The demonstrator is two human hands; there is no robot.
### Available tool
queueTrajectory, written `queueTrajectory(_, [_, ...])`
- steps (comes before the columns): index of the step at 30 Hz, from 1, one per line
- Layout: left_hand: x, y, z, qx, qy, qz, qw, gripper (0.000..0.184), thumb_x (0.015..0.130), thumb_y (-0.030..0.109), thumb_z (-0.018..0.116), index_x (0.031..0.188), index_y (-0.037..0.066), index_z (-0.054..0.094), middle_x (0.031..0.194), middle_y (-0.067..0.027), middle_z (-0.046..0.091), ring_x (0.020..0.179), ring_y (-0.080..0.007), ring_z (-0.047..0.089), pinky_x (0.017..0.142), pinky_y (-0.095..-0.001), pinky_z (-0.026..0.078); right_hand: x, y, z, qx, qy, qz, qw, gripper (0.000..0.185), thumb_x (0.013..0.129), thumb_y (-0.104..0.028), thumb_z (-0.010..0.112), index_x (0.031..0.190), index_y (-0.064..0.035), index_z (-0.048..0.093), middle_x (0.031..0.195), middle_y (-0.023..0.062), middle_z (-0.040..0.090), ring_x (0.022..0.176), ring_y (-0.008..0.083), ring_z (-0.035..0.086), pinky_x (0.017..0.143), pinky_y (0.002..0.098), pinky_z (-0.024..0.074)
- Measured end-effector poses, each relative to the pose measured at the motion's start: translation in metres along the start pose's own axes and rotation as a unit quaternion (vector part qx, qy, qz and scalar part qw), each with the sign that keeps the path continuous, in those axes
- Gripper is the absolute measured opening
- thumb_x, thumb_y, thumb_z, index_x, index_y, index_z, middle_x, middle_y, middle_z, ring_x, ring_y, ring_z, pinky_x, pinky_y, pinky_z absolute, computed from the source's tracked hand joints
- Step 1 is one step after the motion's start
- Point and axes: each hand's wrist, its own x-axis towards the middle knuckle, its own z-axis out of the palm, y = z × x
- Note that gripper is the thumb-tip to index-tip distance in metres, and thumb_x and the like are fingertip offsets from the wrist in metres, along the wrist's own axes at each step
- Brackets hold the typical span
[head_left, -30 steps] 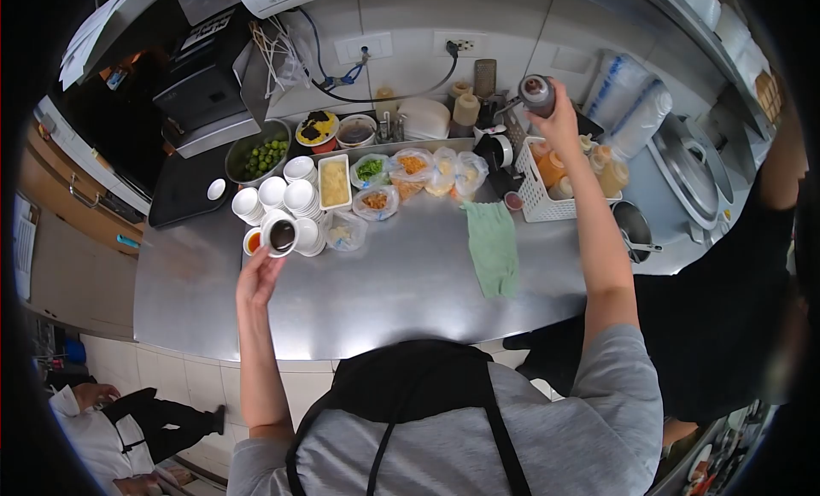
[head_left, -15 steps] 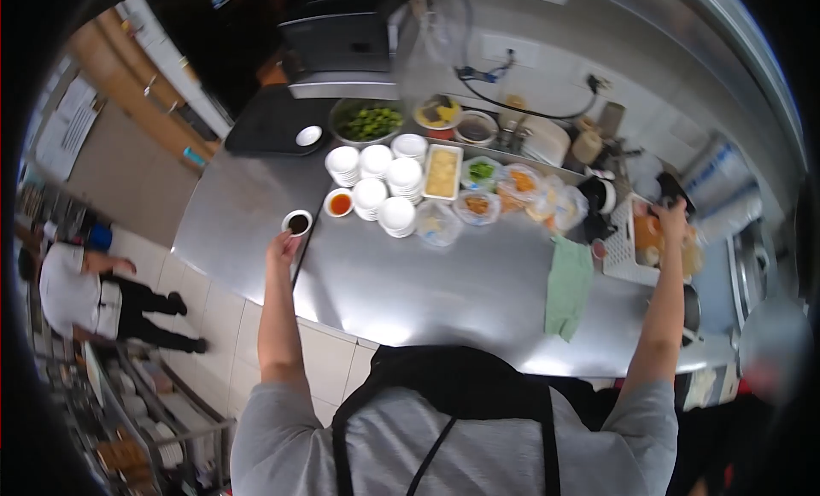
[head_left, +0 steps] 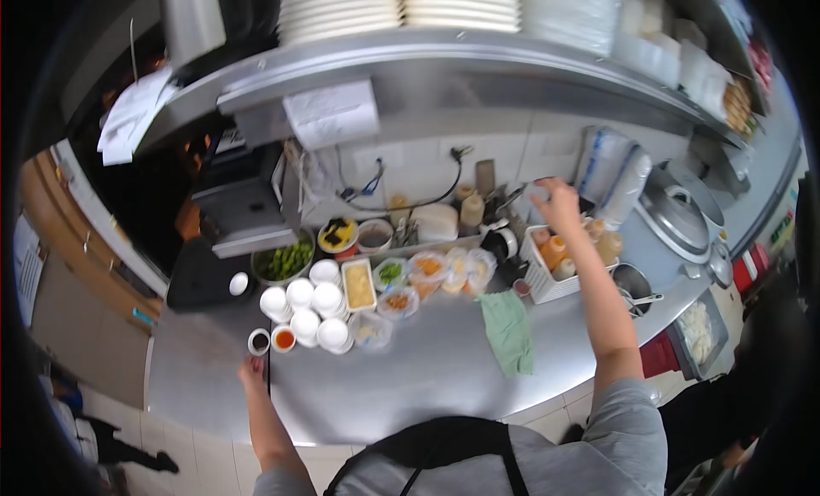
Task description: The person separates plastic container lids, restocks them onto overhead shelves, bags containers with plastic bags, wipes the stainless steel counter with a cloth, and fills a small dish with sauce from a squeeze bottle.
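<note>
My left hand is at the left of the counter, its fingers closed at the near rim of a small white sauce dish of dark liquid. Beside that dish sits another sauce dish with orange-red sauce. Stacks of white dishes stand just behind them. My right hand is stretched over the white basket towards the back wall. Its fingers are curled by a pale, see-through item, which is blurred; I cannot make out what it is.
Behind the stacks are a bowl of greens, a rectangular tub and bagged ingredients. A green cloth lies at mid-counter. A shelf hangs overhead. A saucepan and large lidded pot are right. Another person stands at left.
The view has tilted up and turned right. The dark sauce dish is closer to the orange-red one. My right hand has left the dark object beside the basket and reaches towards the back.
</note>
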Motion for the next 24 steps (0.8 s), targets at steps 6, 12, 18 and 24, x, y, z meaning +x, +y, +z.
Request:
queueTrajectory(6, [-0.024,0.008,-0.015,0.059,0.048,-0.020,0.997,0.029,0.077,0.023,0.061,0.099,0.005,0.054,0.091,-0.0058,0.053,0.076,-0.0177,0.048,0.070,-0.0335,0.044,0.008,-0.073,-0.093,0.086,0.124,-0.123,0.981,0.013,0.075,-0.013,0.063,0.085,-0.0053,0.064,0.085,0.0092,0.062,0.082,0.0275,0.058,0.078,0.0359,0.0432])
queueTrajectory(12, [-0.044,0.037,-0.035,0.080,0.029,0.026,0.996,0.031,0.079,0.026,0.059,0.103,0.006,0.055,0.093,-0.0043,0.055,0.075,-0.0163,0.049,0.065,-0.0323,0.044,0.043,-0.036,-0.200,0.048,0.356,-0.150,0.921,0.008,0.077,-0.012,0.062,0.080,-0.0046,0.064,0.080,0.0100,0.063,0.077,0.0252,0.060,0.066,0.0320,0.0462])
queueTrajectory(18, [-0.087,0.045,-0.034,0.081,-0.002,0.075,0.994,0.032,0.083,0.028,0.057,0.108,0.008,0.054,0.101,-0.0046,0.057,0.083,-0.0164,0.053,0.069,-0.0308,0.044,0.135,0.121,-0.287,-0.002,0.393,0.070,0.917,0.021,0.077,-0.024,0.063,0.085,-0.0051,0.065,0.090,0.0122,0.064,0.085,0.0280,0.061,0.073,0.0353,0.0466])
queueTrajectory(24, [-0.235,0.039,0.019,0.082,-0.034,0.125,0.988,0.033,0.083,0.028,0.058,0.109,0.009,0.053,0.105,-0.0054,0.057,0.090,-0.0176,0.056,0.075,-0.0307,0.046,0.198,0.201,-0.287,-0.063,0.126,0.140,0.980,0.061,0.061,-0.034,0.072,0.110,-0.0007,0.058,0.107,0.0222,0.059,0.103,0.0329,0.055,0.087,0.0373,0.0432])
